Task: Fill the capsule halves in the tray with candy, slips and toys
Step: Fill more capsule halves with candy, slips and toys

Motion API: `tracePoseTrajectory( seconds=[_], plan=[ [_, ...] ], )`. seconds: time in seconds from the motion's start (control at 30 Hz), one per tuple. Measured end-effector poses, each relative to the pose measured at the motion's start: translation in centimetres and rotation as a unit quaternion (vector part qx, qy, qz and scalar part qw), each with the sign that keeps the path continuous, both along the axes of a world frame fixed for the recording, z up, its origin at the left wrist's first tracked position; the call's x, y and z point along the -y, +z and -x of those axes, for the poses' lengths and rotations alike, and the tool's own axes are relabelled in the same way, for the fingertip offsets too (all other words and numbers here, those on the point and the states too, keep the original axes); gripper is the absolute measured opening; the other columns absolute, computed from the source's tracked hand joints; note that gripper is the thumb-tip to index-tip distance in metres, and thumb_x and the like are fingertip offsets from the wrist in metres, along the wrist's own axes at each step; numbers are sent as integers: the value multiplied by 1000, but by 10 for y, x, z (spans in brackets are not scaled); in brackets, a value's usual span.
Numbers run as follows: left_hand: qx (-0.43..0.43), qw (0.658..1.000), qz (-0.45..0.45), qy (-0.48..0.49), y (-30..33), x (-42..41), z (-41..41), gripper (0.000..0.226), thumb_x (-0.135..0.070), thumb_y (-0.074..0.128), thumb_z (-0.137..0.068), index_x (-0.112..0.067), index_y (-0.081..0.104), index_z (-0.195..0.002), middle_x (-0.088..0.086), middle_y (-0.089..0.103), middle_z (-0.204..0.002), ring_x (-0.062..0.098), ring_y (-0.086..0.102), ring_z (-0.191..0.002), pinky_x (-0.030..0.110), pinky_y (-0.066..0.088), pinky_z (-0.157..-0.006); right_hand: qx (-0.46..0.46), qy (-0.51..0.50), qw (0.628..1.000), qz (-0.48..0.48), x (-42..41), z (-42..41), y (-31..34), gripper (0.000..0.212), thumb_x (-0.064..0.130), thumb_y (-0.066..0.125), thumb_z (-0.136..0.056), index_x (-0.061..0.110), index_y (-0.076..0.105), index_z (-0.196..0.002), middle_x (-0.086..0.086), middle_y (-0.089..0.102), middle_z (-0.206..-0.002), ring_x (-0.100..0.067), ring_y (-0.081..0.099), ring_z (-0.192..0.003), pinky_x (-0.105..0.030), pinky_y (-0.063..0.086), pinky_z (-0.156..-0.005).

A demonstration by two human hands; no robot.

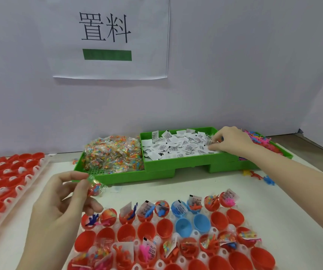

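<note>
Red and blue capsule halves (164,228) sit in the clear tray (195,233) at the near edge of the desk (205,184); many hold candy, a printed slip and a small toy, while others in the middle row are bare. The left hand (59,215) hovers above the tray's left end, pinching a candy packet (95,187) between thumb and fingertips. The right hand (229,140) reaches to the green bin of slips (176,146), fingers curled and pinching one slip at the bin's right end. Just left of it lies the heap of candy packets (113,154); toys (258,139) lie behind the right hand. A second tray of red halves (2,180) lies at far left.
</note>
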State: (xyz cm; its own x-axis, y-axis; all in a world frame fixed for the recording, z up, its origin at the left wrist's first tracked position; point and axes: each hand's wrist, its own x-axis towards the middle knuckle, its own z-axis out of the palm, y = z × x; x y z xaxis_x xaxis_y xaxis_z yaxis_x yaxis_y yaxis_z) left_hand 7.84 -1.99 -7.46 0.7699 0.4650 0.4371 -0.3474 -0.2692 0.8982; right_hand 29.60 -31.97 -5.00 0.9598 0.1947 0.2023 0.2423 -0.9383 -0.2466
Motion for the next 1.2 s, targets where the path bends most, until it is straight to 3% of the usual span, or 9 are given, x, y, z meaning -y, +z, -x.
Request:
tracePoseTrajectory(
  seconds=[0.17, 0.3, 0.4, 0.47, 0.7, 0.83, 1.0, 1.07, 1.2],
  plan=[
    [-10, 999, 40, -29, -1, 8, 6, 22, -2, 48, -88, -20, 57, -80, 3, 68, -65, 14, 59, -41, 14, 47, -43, 24, 7, 987, -161, 2, 6, 2, 24, 38, 65, -84, 16, 74, -84, 3, 53, -50, -11, 39, -47, -24, 34, -53],
    [-29, 996, 59, -61, 5, 21, 14, 17, 1, 51, -86, -11, 62, -79, 9, 68, -63, 13, 60, -42, 13, 48, -44, -14, -1, 947, -320, -6, 27, 16, 20, 33, 74, -75, 13, 72, -74, -8, 68, -71, -14, 57, -73, -26, 40, -70],
    [-35, 994, 63, -79, 14, 39, 24, 18, 4, 56, -81, -10, 66, -75, 12, 68, -59, 13, 61, -43, 13, 49, -46, -68, 16, 895, -441, -25, 71, 29, 25, 31, 76, -71, 8, 68, -70, 15, 55, -45, 7, 50, -49, -20, 33, -60],
    [-39, 991, 73, -104, 23, 54, 34, 18, 6, 58, -78, -9, 67, -73, 11, 68, -57, 12, 63, -45, 13, 50, -46, -112, 44, 869, -480, -37, 114, 32, 30, 34, 75, -67, 6, 67, -71, 16, 43, -38, 0, 36, -36, -17, 28, -52],
    [-55, 979, 67, -185, 41, 99, 81, 25, 5, 62, -76, -19, 71, -72, 6, 71, -65, 15, 68, -56, 15, 51, -52, -259, 158, 776, -553, -48, 252, 31, 30, 42, 82, -52, 16, 66, -56, 7, 35, -45, -7, 22, -40, -12, 22, -40],
    [-66, 980, 39, -183, 44, 115, 107, 22, -1, 61, -80, -22, 69, -77, 0, 71, -66, 10, 68, -58, 13, 51, -55, -267, 140, 776, -554, -44, 285, 26, 30, 40, 75, -51, 11, 69, -58, 4, 36, -44, -5, 23, -37, -11, 23, -37],
    [-78, 975, 75, -192, 42, 127, 137, 23, -45, 56, -66, -33, 74, -74, -6, 72, -72, 7, 68, -63, 12, 51, -58, -205, 128, 806, -541, -38, 319, 20, 30, 42, 76, -48, 13, 66, -49, 2, 43, -41, -1, 36, -39, -8, 31, -42],
    [-77, 976, 71, -190, 45, 131, 147, 20, -42, 61, -63, -29, 73, -73, -7, 72, -70, 4, 67, -61, 9, 49, -55, -160, 121, 832, -517, -36, 328, 16, 37, 50, 76, -44, 15, 68, -53, -7, 49, -48, -6, 42, -47, -13, 36, -48],
    [-79, 974, 100, -187, 43, 135, 158, 8, -15, 69, -66, -22, 73, -68, -1, 71, -62, 5, 66, -54, 11, 48, -50, -109, 111, 852, -500, -31, 345, 10, 38, 54, 79, -43, 20, 66, -55, 3, 45, -46, -7, 37, -46, -16, 32, -45]
  ],
)
